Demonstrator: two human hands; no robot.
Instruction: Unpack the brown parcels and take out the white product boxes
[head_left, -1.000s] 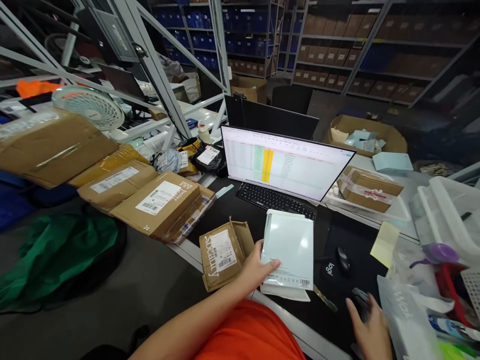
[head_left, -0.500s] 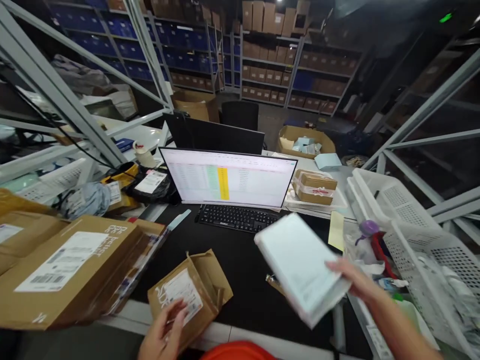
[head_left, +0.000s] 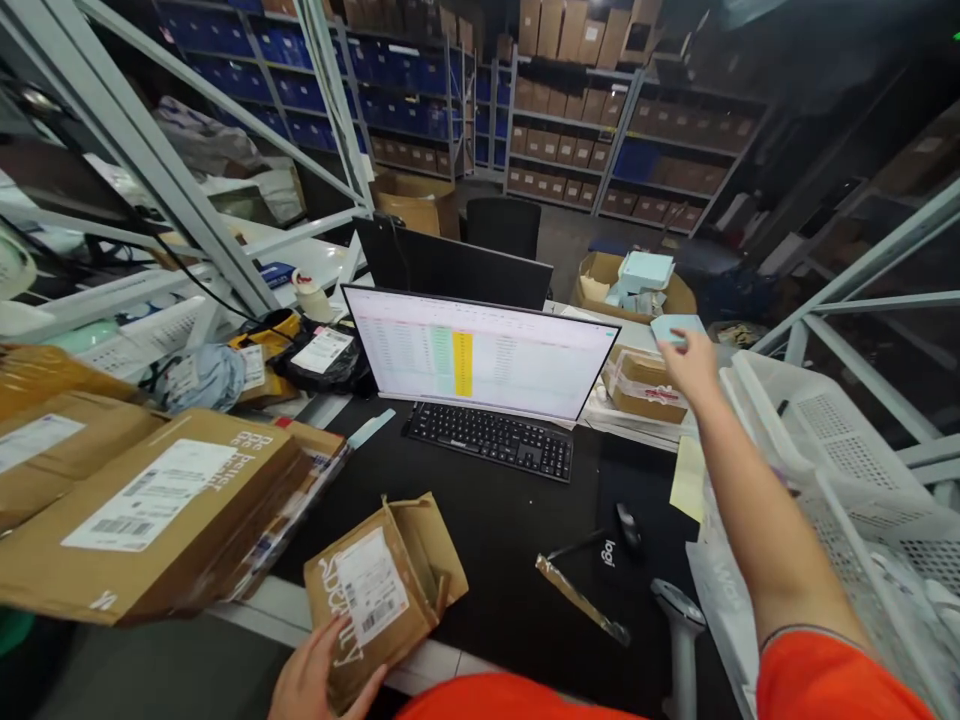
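The left hand [head_left: 311, 670] lies on the near end of a brown carton [head_left: 386, 600], fingers on the upper face and thumb lower down, touching it; whether that grip is closed on the carton or merely resting there, I cannot tell. The carton sits tilted at the near edge of the black counter [head_left: 502, 530], its flaps standing open toward the right and a printed label [head_left: 369, 580] on top. The right arm reaches far forward, and the right hand [head_left: 691, 368] has an empty grip, fingers loose and parted. It is right in front of a pale box [head_left: 675, 321] beyond the counter (contact between the two cannot be made out). Just behind, a second pale box [head_left: 648, 270] lies on top of the heap in a cardboard bin [head_left: 682, 298]. Below the right hand are a taped parcel [head_left: 645, 385] and a yellow note [head_left: 688, 478]. Between the two arms, a strip of tape [head_left: 581, 600], a mouse [head_left: 628, 528] and a scanner [head_left: 679, 630] lie on the counter, with the keyboard [head_left: 491, 440] farther off, in front of a lit monitor [head_left: 480, 350]. Larger labelled boxes [head_left: 172, 500] are stacked to the left, and white baskets [head_left: 855, 430] stand at the right.
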